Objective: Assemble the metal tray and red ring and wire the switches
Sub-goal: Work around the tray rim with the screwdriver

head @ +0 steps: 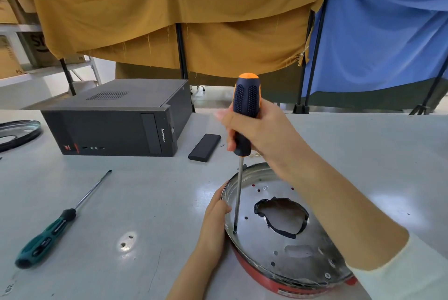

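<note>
A black desktop computer case point(116, 118) lies on its side at the far left of the grey table point(145, 190) — a slim black device point(204, 147) just right of it. Nearer left lies a green-handled screwdriver point(58, 224). Mustard cloth point(169, 16) and blue cloth point(378, 33) hang beyond.

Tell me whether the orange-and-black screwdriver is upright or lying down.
Upright: the screwdriver stands nearly vertical, tip down on the metal tray, held by the right hand.
</note>
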Action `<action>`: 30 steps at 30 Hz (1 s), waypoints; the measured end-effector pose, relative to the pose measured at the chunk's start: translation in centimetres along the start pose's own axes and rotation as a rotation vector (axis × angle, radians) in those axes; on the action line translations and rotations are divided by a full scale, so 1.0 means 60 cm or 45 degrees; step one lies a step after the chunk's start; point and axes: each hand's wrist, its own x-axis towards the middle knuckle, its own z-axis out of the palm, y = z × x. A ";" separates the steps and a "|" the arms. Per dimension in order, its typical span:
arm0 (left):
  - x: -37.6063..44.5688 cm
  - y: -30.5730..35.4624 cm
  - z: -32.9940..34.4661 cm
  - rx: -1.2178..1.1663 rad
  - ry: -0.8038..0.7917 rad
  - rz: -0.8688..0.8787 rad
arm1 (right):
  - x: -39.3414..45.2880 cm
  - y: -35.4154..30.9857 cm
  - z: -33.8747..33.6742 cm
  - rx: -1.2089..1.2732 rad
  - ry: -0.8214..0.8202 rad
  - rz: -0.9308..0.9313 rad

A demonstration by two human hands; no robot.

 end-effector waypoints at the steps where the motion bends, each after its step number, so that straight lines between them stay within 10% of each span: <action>1: 0.001 0.000 0.000 0.003 0.004 -0.007 | 0.007 -0.007 -0.007 0.123 -0.155 0.074; 7: 0.001 -0.001 0.002 -0.019 0.041 0.006 | 0.017 -0.026 -0.016 0.490 -0.562 0.147; 13: 0.001 -0.003 0.004 -0.036 0.051 -0.022 | -0.003 -0.005 0.024 -0.004 0.294 -0.116; 19: 0.002 -0.004 0.002 -0.045 0.031 -0.019 | 0.019 -0.036 -0.030 0.347 -0.722 0.099; 22: -0.002 0.000 0.003 -0.050 0.043 -0.005 | 0.022 -0.036 -0.024 0.435 -0.907 0.103; 30: -0.003 0.000 0.004 -0.016 -0.018 0.030 | 0.010 -0.013 0.027 0.073 0.192 0.008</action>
